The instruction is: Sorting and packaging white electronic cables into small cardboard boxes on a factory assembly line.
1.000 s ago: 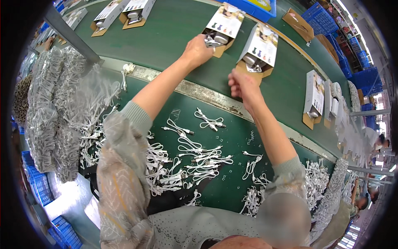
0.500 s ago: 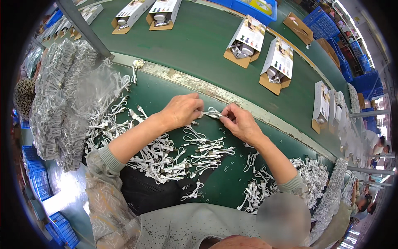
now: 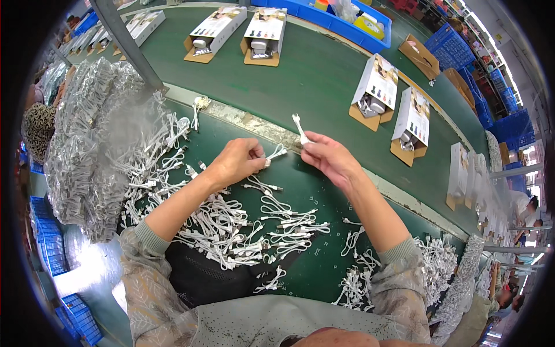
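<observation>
- A second ago both hands reached out over the conveyor (image 3: pixel 324 81) to the open cartons; now they are back over the near bench (image 3: pixel 300 191), so a fresh cable is in hand and the cartons have moved on along the belt.
- The left hand (image 3: pixel 236 162) is closed, thumb and forefinger pinching one end of a short white cable (image 3: pixel 276 154) just above the bench.
- The right hand (image 3: pixel 330 159) is also closed at the fingertips, gripping a second white cable end (image 3: pixel 300 129) that sticks up and away from the thumb; whether the two ends belong to one lead cannot be told.
- Both forearms come in from the lower edge and converge, wrists raised, hands near each other but apart.
- Below the hands lies a loose pile of coiled white cables (image 3: pixel 254 231); a smaller pile (image 3: pixel 355 277) sits by the right elbow.
- To the left, a heap of clear bags (image 3: pixel 87 150) holds more leads.
- On the belt beyond, two cartons (image 3: pixel 393 104) stand open, nearest the right hand.
</observation>
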The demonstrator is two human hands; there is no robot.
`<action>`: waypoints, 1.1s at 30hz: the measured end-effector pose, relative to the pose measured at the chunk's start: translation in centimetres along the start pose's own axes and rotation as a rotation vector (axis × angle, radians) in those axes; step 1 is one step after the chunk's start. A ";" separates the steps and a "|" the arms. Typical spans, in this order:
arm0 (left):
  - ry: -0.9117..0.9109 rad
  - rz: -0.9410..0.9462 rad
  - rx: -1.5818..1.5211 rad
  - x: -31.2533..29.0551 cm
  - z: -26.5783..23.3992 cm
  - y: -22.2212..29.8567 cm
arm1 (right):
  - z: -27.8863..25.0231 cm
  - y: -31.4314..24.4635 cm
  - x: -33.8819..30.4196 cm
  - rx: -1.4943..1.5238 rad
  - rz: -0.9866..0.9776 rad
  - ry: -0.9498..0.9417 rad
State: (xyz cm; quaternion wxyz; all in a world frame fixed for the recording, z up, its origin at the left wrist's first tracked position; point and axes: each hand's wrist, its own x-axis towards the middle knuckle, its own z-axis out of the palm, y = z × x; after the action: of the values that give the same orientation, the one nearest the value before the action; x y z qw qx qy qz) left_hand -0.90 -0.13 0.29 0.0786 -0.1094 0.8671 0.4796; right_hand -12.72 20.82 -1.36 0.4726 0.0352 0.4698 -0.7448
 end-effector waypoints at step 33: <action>0.367 0.302 0.253 11.6 -5.8 -0.4 | 0.7 5.1 -0.6 -1.465 -1.036 0.312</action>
State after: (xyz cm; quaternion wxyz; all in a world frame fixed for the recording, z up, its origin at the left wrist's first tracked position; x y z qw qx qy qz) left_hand -12.14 -6.52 0.24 -0.1395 -0.0534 0.9263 0.3458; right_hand -8.39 20.15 -4.11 -0.0860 -0.3890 0.8411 -0.3657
